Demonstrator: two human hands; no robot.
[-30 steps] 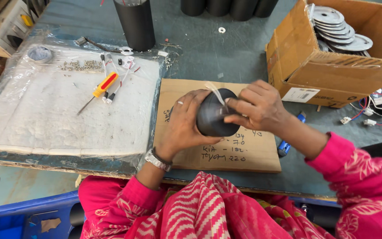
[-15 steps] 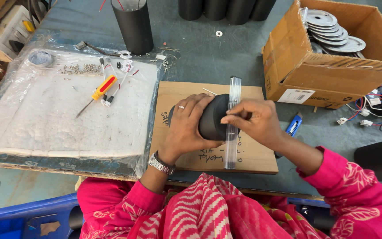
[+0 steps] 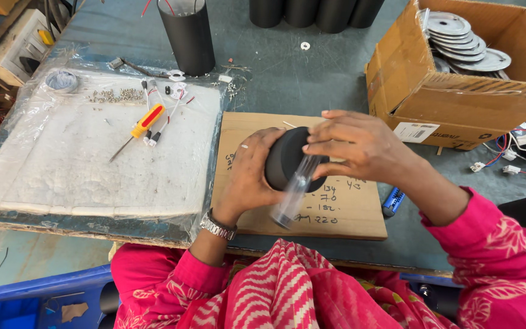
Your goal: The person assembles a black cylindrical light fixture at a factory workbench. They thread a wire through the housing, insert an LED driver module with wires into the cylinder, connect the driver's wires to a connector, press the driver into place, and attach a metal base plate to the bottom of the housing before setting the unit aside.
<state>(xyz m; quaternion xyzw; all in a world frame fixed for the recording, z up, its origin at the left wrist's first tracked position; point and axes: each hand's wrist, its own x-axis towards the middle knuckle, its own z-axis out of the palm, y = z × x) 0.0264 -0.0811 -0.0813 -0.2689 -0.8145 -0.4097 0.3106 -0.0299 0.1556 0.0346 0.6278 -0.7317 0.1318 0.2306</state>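
Note:
My left hand (image 3: pixel 252 173) grips a black rounded cylinder part (image 3: pixel 287 155) from its left side, above a brown cardboard sheet (image 3: pixel 348 213) with handwriting. My right hand (image 3: pixel 363 146) holds the same part from the right, and its fingers also pinch a clear strip of tape or plastic (image 3: pixel 293 195) that hangs down over the part's front. A watch sits on my left wrist.
A white pad under clear plastic (image 3: pixel 80 164) lies at left with a yellow-and-red screwdriver (image 3: pixel 144 122), small screws (image 3: pixel 114 94) and wires. A tall black tube (image 3: pixel 187 33) stands behind it. A cardboard box (image 3: pixel 458 106) of metal discs (image 3: pixel 464 42) is at right, near loose wires (image 3: pixel 518 158).
The clear strip, upright across the part half a second ago, now hangs tilted toward me. Both hands have stayed on the black part, the right hand shifting over its top.

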